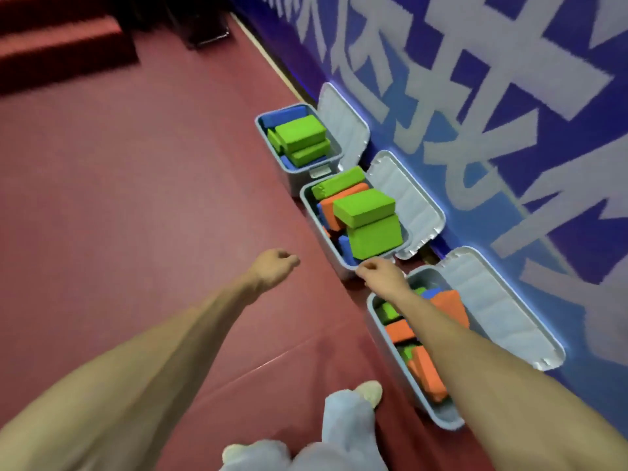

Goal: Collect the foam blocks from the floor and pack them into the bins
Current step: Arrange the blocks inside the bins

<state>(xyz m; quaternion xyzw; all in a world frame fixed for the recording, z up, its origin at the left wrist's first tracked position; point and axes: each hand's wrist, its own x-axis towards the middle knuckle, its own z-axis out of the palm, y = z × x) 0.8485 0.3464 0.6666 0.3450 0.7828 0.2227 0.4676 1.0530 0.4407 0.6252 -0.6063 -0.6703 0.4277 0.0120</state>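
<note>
Three pale blue bins with open lids stand in a row along the blue wall. The far bin (272, 148) holds green and blue foam blocks. In the middle bin (317, 222) lie green blocks (365, 207), an orange block (334, 209) and blue ones, piled above the rim. The near bin (390, 351) holds orange blocks (426, 372), green and blue ones. My left hand (277, 263) hangs over the bare floor, fingers loosely curled, holding nothing. My right hand (382, 275) is at the near corner of the middle bin, fingers curled down; a grip on the rim cannot be made out.
The red floor (136, 198) stretches to the left of the bins, and no loose blocks show on it. Red carpeted steps (61, 39) rise at the far left. My legs and shoes (368, 392) are at the bottom, beside the near bin.
</note>
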